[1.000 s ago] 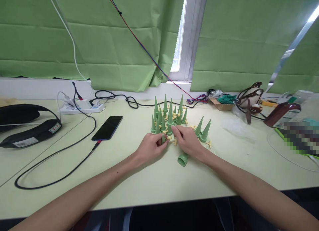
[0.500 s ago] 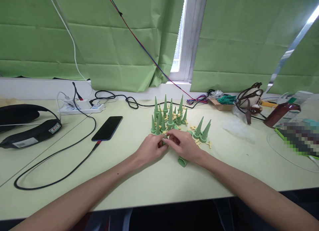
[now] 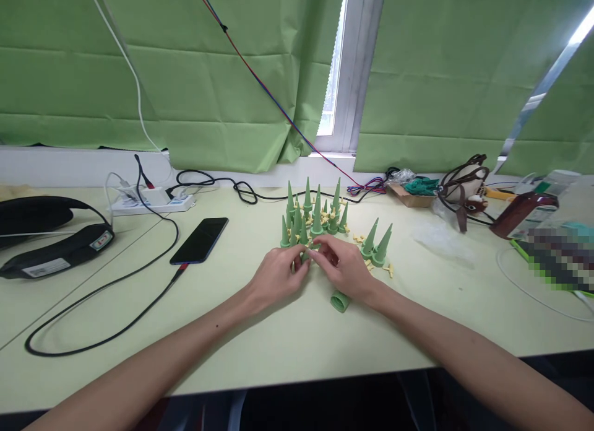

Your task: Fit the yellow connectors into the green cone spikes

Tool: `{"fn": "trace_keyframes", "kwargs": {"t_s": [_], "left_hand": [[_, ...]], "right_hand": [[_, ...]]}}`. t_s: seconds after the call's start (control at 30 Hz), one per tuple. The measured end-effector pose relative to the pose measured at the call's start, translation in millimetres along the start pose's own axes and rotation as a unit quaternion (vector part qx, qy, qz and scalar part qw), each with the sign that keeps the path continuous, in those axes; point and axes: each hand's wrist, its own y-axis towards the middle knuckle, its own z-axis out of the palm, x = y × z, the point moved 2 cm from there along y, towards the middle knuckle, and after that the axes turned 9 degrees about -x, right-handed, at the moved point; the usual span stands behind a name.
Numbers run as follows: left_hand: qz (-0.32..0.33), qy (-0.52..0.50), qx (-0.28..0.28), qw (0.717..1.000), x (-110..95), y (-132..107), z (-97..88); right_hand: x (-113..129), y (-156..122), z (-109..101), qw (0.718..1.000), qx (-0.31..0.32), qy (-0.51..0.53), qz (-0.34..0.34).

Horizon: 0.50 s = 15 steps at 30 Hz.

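Note:
My left hand (image 3: 280, 274) is closed around a green plastic piece (image 3: 304, 256), apparently a spike, mostly hidden by the fingers. Thumb and forefinger of my right hand (image 3: 346, 267) are pinched together against it; whatever lies between those fingertips is too small to make out. Behind the hands, several green cone-shaped spikes (image 3: 317, 217) stand point up, with small yellow T-shaped pieces (image 3: 332, 215) among them. Two more spikes (image 3: 382, 245) stand to the right, beside a loose yellow T-piece (image 3: 390, 270). Under my right wrist a green spike (image 3: 340, 301) lies with its hollow end facing me.
A phone (image 3: 199, 240) on a black cable (image 3: 99, 352) lies to the left, near a power strip (image 3: 153, 202) and a black headset-like device (image 3: 55, 251). At the right are clear plastic wrap (image 3: 443, 240), a small cardboard box (image 3: 410, 195) and a brown bottle (image 3: 526, 214).
My hands stay together at nearly the same spot. The right fingers have shifted slightly, and the right hand has moved a little to the left.

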Motion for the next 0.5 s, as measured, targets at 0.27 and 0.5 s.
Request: {"fn": "trace_keyframes", "kwargs": {"t_s": [0.27, 0.5], "left_hand": [[-0.075, 0.046, -0.052, 0.995, 7, 2, -3.7], [-0.09, 0.016, -0.057, 0.994, 12, 0, -0.4]], "right_hand": [[-2, 1, -2, 0.999, -0.031, -0.034, 0.021], [-3, 0, -1, 0.999, -0.026, -0.037, 0.018]]}}
